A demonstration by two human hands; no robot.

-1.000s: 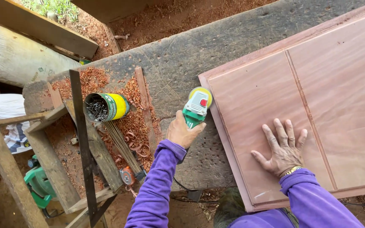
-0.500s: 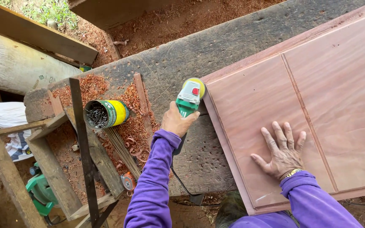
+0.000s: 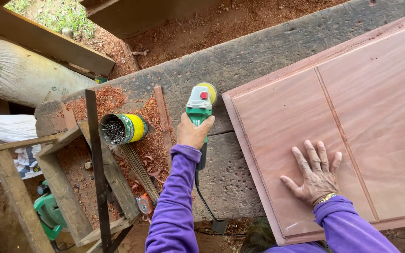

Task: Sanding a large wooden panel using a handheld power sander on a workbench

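Observation:
My left hand (image 3: 193, 132) grips a green and grey angle grinder (image 3: 198, 107) with a yellow disc at its far end. The tool lies over the grey workbench top (image 3: 258, 61), just left of a reddish wooden panel door (image 3: 362, 107). Its black cord runs down off the near bench edge. My right hand (image 3: 316, 174) rests flat, fingers spread, on the near part of the panel. Both arms wear purple sleeves.
A tipped can of nails (image 3: 123, 128) lies left of the grinder among red wood shavings (image 3: 148, 140). A dark metal bar (image 3: 97, 164), wooden trestle pieces (image 3: 62, 187), a green tool (image 3: 48, 213), a tape measure (image 3: 144, 204) and a white sack (image 3: 19, 75) sit to the left.
My left hand has carried the grinder leftward, away from the panel's edge onto the bench top. My right hand has stayed flat on the panel.

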